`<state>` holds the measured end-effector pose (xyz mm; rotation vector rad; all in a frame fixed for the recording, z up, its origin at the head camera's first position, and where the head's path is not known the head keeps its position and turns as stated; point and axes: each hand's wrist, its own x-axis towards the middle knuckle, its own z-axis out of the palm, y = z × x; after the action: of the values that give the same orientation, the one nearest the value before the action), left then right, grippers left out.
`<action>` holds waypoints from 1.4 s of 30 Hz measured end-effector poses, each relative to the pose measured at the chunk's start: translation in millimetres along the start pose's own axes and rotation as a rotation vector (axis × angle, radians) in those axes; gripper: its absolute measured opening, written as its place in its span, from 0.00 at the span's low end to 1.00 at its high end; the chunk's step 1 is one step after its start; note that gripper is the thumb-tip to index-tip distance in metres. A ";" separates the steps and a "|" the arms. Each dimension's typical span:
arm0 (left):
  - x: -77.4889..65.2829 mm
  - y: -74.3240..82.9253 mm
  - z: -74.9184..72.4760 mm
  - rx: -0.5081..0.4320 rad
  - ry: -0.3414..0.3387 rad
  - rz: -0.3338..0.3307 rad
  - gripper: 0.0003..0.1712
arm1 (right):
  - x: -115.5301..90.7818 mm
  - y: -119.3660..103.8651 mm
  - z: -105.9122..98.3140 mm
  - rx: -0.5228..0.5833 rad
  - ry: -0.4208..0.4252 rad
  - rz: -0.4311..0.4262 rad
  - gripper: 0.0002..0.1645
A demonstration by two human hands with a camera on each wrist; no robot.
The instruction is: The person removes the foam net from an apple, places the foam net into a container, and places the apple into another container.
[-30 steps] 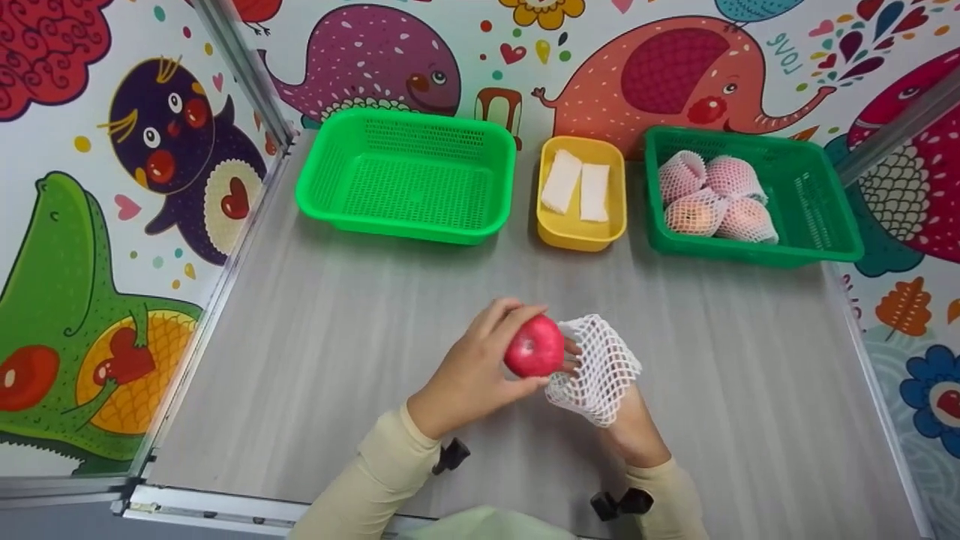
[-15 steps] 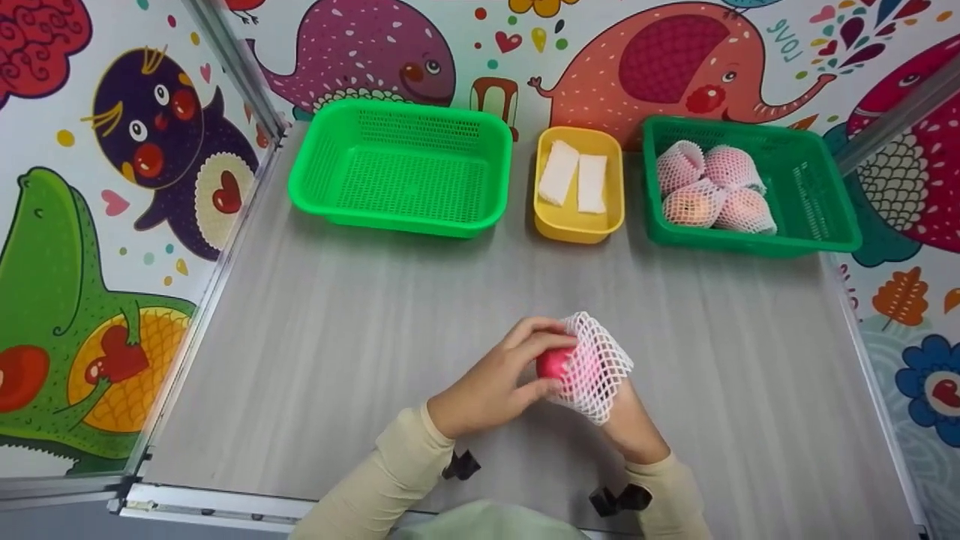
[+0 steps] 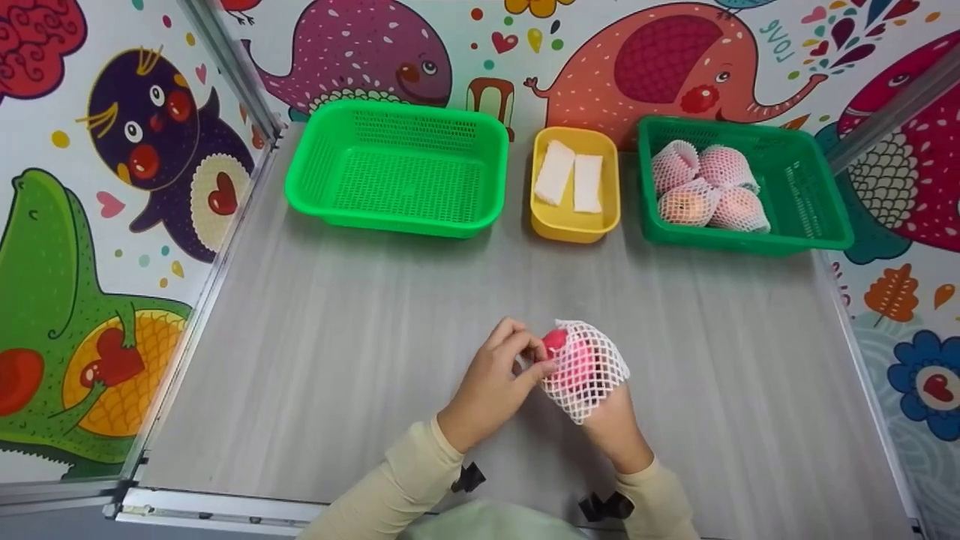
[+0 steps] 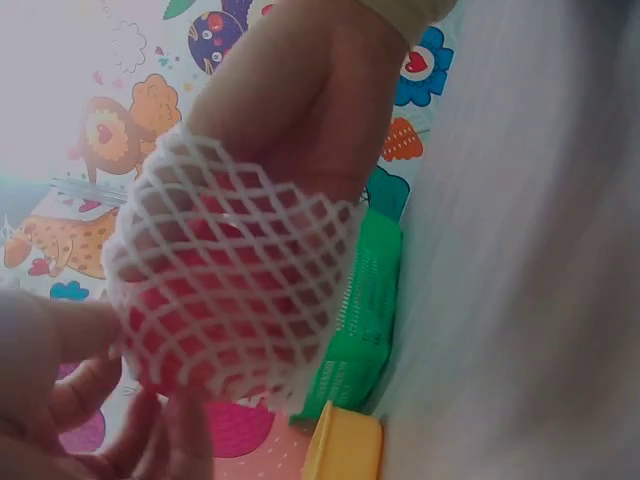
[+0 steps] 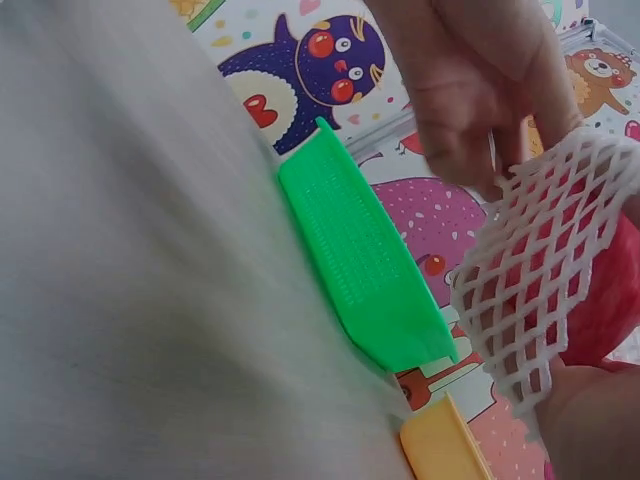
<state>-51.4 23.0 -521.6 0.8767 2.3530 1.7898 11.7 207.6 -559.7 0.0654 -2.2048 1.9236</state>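
Observation:
A red apple [image 3: 556, 341] sits inside a white foam net sleeve [image 3: 604, 367], part of it bare at the sleeve's left end. My right hand [image 3: 616, 429] reaches into the sleeve from the wrist side and holds the apple within it; the mesh partly covers those fingers. With thumb and fingertips, my left hand [image 3: 489, 384] pinches the sleeve's left edge, beside the apple. In the right wrist view, the left fingers [image 5: 470, 165] grip the rim of the net [image 5: 530, 280], and the apple [image 5: 608, 300] shows red behind the mesh.
Along the back wall stand a bright green basket [image 3: 300, 191], a yellow tub [image 3: 574, 231] with two folded white sleeves [image 3: 589, 184], and a dark green basket [image 3: 806, 244] holding several net-wrapped fruits [image 3: 686, 204]. A metal rail [image 3: 217, 506] edges the table's front left.
The apple has gone from my left hand into the sleeve, to the right. My left hand has let go of the apple and now pinches the sleeve's edge.

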 end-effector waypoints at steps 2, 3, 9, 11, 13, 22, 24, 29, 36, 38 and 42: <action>-3.7 2.8 -0.4 0.055 -0.004 0.009 0.12 | -1.1 0.3 -0.6 0.000 0.001 -0.008 0.40; -5.1 4.0 -0.4 0.065 -0.018 0.010 0.12 | -1.6 0.1 -1.0 0.012 -0.002 -0.011 0.40; -6.4 6.5 -2.3 0.031 -0.120 -0.059 0.09 | -4.7 0.1 -4.6 0.035 -0.054 -0.010 0.40; -4.9 6.3 -3.8 0.037 -0.128 -0.059 0.08 | -6.2 0.3 -4.6 0.027 -0.052 0.001 0.40; -3.3 5.9 -5.7 0.036 -0.121 -0.047 0.09 | -7.2 -0.3 -4.0 0.021 -0.042 0.012 0.41; 1.4 0.3 -9.0 -0.121 -0.015 -0.055 0.11 | -5.6 -6.2 -1.3 -0.050 -0.020 -0.019 0.38; 2.6 -2.4 -8.9 -0.173 0.054 -0.065 0.11 | -4.3 -8.9 -0.1 -0.009 -0.026 -0.011 0.38; 4.7 -8.7 -10.3 -0.217 0.163 -0.104 0.12 | -3.2 -13.7 1.0 0.188 -0.077 0.049 0.35; 0.8 -12.9 0.3 -0.255 -0.130 -0.241 0.36 | -5.9 -13.7 4.0 0.161 -0.051 0.063 0.37; -1.5 -14.4 4.5 -0.331 -0.197 -0.288 0.43 | -6.6 -13.7 4.9 0.137 -0.054 0.052 0.37; -4.5 -18.1 7.8 -0.493 -0.174 -0.339 0.42 | -9.5 -16.4 2.8 0.090 -0.083 0.063 0.39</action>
<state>-52.0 24.7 -541.7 0.5037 1.7088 1.9189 23.5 201.5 -545.8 0.0924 -2.1965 2.0897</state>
